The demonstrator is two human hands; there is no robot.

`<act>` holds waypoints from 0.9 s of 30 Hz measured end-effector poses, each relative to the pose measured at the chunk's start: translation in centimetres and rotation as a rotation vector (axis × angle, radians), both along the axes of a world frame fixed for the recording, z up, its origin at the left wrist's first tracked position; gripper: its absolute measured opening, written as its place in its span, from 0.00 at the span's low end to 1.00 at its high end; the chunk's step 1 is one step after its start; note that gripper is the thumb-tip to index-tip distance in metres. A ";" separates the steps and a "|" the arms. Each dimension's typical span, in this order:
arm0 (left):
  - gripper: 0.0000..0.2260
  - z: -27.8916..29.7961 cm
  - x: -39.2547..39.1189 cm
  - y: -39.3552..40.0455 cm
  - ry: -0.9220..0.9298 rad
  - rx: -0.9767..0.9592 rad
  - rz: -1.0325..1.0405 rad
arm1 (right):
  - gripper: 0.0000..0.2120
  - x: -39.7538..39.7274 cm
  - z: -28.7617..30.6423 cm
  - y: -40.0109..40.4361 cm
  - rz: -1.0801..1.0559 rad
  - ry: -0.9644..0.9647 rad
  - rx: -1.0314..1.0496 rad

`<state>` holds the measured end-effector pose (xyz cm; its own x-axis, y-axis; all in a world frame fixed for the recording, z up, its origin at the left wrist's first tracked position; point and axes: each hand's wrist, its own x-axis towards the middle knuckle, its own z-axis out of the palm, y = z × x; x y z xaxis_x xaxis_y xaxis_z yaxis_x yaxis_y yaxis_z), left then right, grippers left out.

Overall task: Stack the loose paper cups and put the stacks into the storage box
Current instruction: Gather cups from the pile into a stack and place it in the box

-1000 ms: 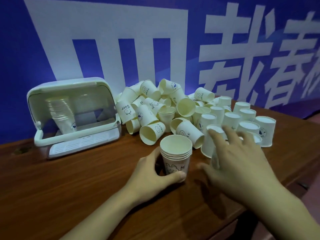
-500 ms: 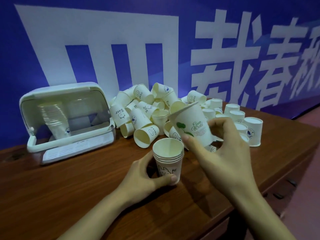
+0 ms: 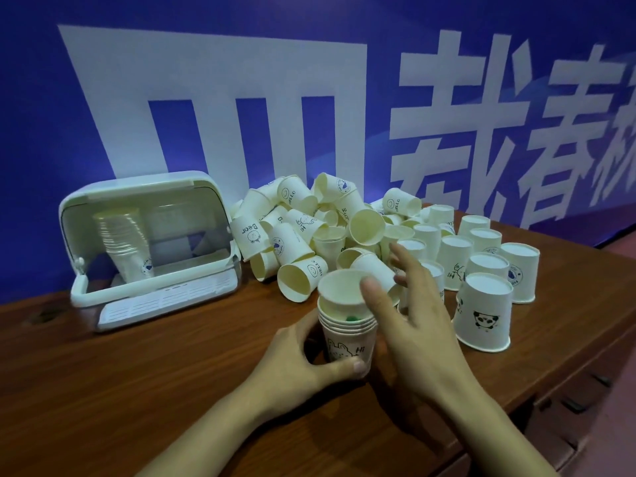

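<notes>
Cups (image 3: 330,232) lie heaped against the blue wall at the table's (image 3: 120,390) far middle, beside the box (image 3: 151,297) on the left, which already holds one stack. Upside-down cups (image 3: 481,311) stand right of the heap. Nearest, the stack (image 3: 346,325) stands upright, its top cup not fully seated. Left hand (image 3: 296,359) grips its base; right hand (image 3: 413,325), fingers spread, thumb at the rim, is nearer the loose cups.

Dim, bluish room light falls from above; the banner (image 3: 309,80) glows brightest near 12 o'clock. Soft shadows pool under the hands toward 6 o'clock. Wide-angle bending curves the table (image 3: 103,390) edge at 4 o'clock. Detail is soft and slightly smeared throughout.
</notes>
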<state>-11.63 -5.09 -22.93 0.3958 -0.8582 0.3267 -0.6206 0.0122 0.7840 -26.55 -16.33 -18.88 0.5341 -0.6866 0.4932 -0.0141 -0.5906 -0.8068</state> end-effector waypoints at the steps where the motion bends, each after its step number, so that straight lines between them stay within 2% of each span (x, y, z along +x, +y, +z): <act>1: 0.32 0.1 0.0 0.0 -0.010 0.000 0.001 | 0.40 0.1 0.2 -0.1 0.035 -0.047 0.003; 3: 0.33 0.2 0.0 0.0 -0.025 0.012 -0.001 | 0.37 0.5 0.4 -0.5 0.049 -0.055 -0.023; 8: 0.30 0.3 -0.1 0.1 -0.024 -0.014 -0.008 | 0.29 1.5 -1.9 -0.8 -0.033 0.121 -0.196; 13: 0.29 0.5 -0.4 0.1 -0.002 -0.079 0.009 | 0.30 1.2 -2.3 -0.9 0.009 0.123 -0.160; 16: 0.26 0.5 -0.5 0.2 0.000 -0.059 0.004 | 0.26 -0.9 -2.0 -1.4 -0.071 0.011 -0.229; 19: 0.29 0.5 -0.2 0.2 0.001 -0.027 0.017 | 0.21 -3.8 -2.4 -3.0 -0.303 -0.165 -0.236; 21: 0.31 0.4 -0.1 0.2 0.017 -0.021 0.023 | 0.24 -5.0 -3.0 -4.4 -0.479 -0.161 -0.181; 23: 0.31 0.3 -0.2 0.2 0.028 -0.022 0.025 | 0.33 -5.4 -3.6 -5.8 -0.581 -0.043 -0.083; 25: 0.31 0.3 -0.3 0.3 0.035 -0.029 0.022 | 0.42 -5.2 -4.0 -6.8 -0.590 0.104 -0.017; 27: 0.29 0.3 -0.3 0.3 0.046 -0.027 0.017 | 0.45 -5.2 -4.3 -7.6 -0.578 0.200 -0.048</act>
